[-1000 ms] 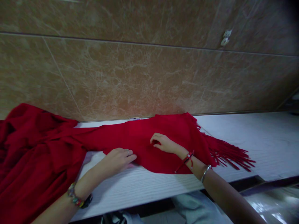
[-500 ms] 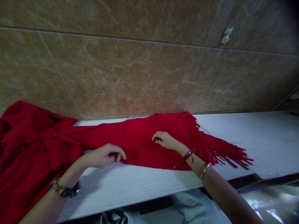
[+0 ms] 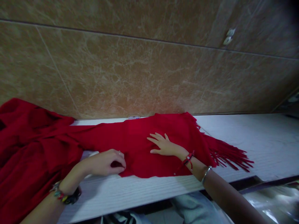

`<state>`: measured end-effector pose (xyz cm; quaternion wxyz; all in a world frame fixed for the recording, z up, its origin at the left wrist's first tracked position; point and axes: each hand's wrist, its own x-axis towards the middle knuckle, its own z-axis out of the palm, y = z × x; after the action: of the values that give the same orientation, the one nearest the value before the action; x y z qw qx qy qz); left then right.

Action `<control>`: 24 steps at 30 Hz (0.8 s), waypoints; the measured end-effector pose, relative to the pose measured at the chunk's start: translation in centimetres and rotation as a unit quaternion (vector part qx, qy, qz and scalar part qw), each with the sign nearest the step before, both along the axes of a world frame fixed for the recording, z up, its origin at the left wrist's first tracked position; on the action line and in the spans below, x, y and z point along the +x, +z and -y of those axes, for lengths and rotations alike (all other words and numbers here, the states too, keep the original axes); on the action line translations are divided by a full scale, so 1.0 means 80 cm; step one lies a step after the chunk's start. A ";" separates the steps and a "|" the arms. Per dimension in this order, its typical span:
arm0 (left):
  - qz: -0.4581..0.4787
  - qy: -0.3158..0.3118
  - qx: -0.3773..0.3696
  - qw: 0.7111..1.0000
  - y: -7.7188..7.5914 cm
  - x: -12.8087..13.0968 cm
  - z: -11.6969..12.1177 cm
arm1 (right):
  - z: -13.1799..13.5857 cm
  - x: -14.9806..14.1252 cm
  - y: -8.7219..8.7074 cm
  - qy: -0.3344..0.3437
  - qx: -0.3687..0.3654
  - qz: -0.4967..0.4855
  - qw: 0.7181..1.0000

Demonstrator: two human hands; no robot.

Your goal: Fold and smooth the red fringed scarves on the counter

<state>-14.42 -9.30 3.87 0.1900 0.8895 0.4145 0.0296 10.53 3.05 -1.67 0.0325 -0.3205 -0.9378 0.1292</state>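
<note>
A long red scarf (image 3: 140, 140) with a fringe (image 3: 233, 154) at its right end lies along a white wood-grain tabletop. Its left part is bunched up in loose folds. My left hand (image 3: 108, 163) is at the scarf's near edge, left of the middle, thumb and fingers pinched together on the cloth. Further right, my right hand (image 3: 164, 145) rests palm down on the scarf with its fingers spread. Something small and white (image 3: 93, 154) shows partly behind my left wrist; I cannot make out what it is.
A brown marbled tile wall (image 3: 130, 71) rises right behind the tabletop (image 3: 268, 143). A small clear object (image 3: 134, 118) sits at the wall's foot behind the scarf. A white fitting (image 3: 229, 36) is fixed on the wall. My legs (image 3: 196, 207) are below the near edge.
My right hand has opened from curled fingers to a flat spread on the scarf. My left hand has closed into a pinch, and the scarf's near edge has shifted toward me.
</note>
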 end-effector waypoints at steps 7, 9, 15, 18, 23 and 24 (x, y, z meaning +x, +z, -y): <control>-0.023 0.180 0.088 0.979 -0.035 -0.002 -0.022 | 0.004 0.001 0.003 0.000 -0.019 0.017 1.000; -0.096 0.205 0.017 0.974 -0.041 -0.008 -0.022 | 0.008 0.003 0.003 -0.010 -0.003 0.013 1.000; -0.173 0.274 -0.094 0.941 -0.026 -0.024 -0.017 | 0.029 0.027 -0.002 -0.028 0.064 -0.003 0.998; -0.179 0.273 -0.106 0.939 -0.020 -0.024 -0.014 | 0.040 0.043 -0.006 -0.049 0.076 -0.002 0.996; -0.143 0.222 -0.075 0.962 -0.023 -0.017 -0.005 | 0.048 0.055 -0.005 -0.058 0.073 -0.007 0.996; -0.116 0.201 -0.057 0.971 -0.024 -0.015 -0.005 | 0.049 0.056 -0.005 -0.056 0.070 -0.010 0.996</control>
<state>-15.59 -8.93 1.95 0.1816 0.7728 0.6051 -0.0600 15.00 -0.87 -2.04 0.0710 -0.3680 -0.9249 0.0645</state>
